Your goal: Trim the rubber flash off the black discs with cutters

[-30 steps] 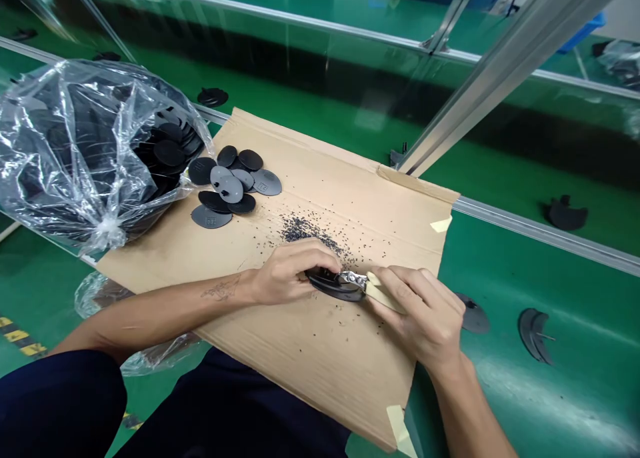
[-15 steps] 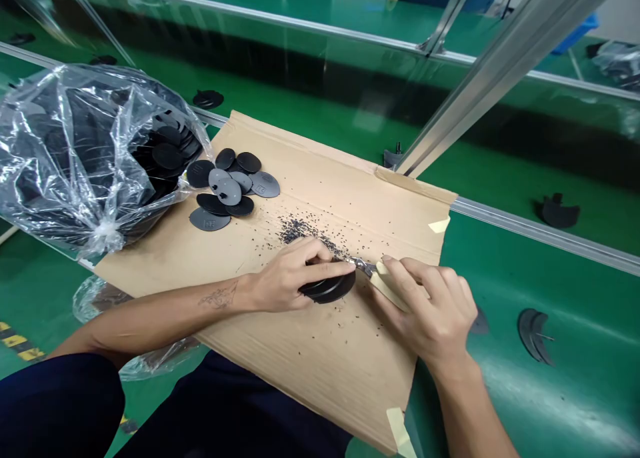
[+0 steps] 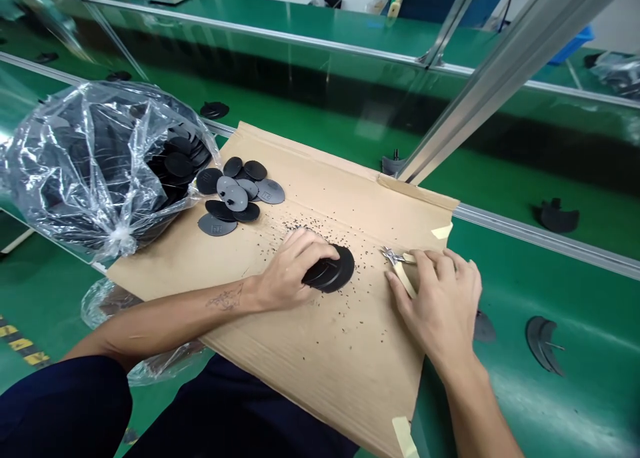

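Note:
In the middle of a cardboard sheet (image 3: 350,371), my left hand (image 3: 295,265) grips a few stacked black oval plastic pieces (image 3: 343,271), fingers curled over their left side. My right hand (image 3: 443,298) is closed around the cream handles of small cutting pliers (image 3: 400,265). The pliers' jaws point up and left, apart from the black pieces. Small black scraps (image 3: 320,228) lie scattered on the cardboard around and behind my left hand, which hides part of them. Beyond it to the left is a loose pile of black and grey oval pieces (image 3: 235,195).
A clear plastic bag (image 3: 120,235) full of black ovals stands at the left. An aluminium post (image 3: 465,85) rises behind the cardboard at right, beside a metal rail (image 3: 550,235). Curved black parts (image 3: 543,341) lie on the green surface at right.
The pliers have drawn back to the right, away from the black pieces, and their handles are spread wider. My left hand has turned the pieces, showing more of their faces.

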`<action>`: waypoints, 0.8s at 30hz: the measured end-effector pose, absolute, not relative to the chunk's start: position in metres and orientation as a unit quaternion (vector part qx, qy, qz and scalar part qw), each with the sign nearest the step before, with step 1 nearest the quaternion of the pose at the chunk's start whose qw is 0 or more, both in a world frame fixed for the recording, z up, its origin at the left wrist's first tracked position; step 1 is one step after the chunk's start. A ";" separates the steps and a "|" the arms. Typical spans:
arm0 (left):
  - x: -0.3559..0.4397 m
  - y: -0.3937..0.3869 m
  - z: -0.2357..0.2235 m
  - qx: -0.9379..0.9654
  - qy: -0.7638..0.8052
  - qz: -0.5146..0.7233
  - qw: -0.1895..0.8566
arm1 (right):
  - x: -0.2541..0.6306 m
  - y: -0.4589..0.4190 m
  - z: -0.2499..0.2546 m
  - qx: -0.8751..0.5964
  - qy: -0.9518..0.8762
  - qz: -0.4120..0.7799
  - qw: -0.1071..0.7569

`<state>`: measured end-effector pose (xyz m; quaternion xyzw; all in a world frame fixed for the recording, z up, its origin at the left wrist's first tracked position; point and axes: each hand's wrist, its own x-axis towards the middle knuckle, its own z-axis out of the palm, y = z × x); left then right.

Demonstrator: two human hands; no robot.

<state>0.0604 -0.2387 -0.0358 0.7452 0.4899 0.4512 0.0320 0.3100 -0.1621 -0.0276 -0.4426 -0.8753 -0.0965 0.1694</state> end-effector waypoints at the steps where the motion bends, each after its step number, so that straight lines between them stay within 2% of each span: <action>1: 0.061 -0.239 -0.036 0.744 0.492 0.452 0.027 | 0.311 -0.161 -0.029 -0.449 -0.875 -0.093 0.155; 5: 0.063 -0.239 -0.037 0.734 0.497 0.463 0.005 | 0.312 -0.163 -0.031 -0.463 -0.873 -0.088 0.125; 13: 0.062 -0.239 -0.036 0.727 0.478 0.493 -0.006 | 0.311 -0.164 -0.034 -0.458 -0.876 -0.057 0.141; 17: 0.064 -0.238 -0.038 0.721 0.454 0.517 0.077 | 0.312 -0.159 -0.037 -0.443 -0.880 -0.045 0.163; 21: 0.064 -0.230 -0.047 0.652 0.500 0.537 0.191 | 0.312 -0.157 -0.044 -0.448 -0.870 -0.065 0.197; 24: 0.056 -0.212 -0.056 0.621 0.530 0.542 0.199 | 0.312 -0.156 -0.049 -0.455 -0.861 -0.076 0.216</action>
